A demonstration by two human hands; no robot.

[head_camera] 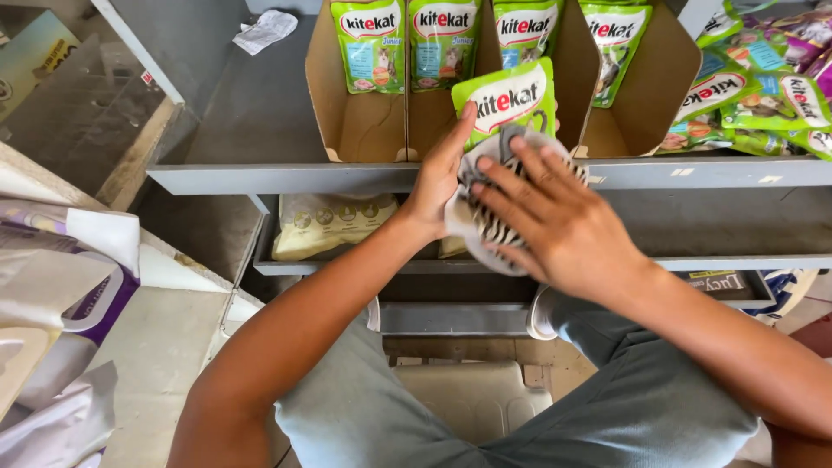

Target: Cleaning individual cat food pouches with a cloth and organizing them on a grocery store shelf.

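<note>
I have my left hand clamped around the edge of a green pet-food pouch, thumb up its side, holding it upright just in front of the cardboard display box on the grey shelf. My right hand lies flat, fingers spread, pressing a grey-striped cloth against the pouch's lower part.

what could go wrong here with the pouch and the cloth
1. The left hand grips the green pouch only by its side, so the right hand pressing the striped cloth might push it loose.
2. A slipped pouch might knock the upright pouches in the cardboard tray.
</note>
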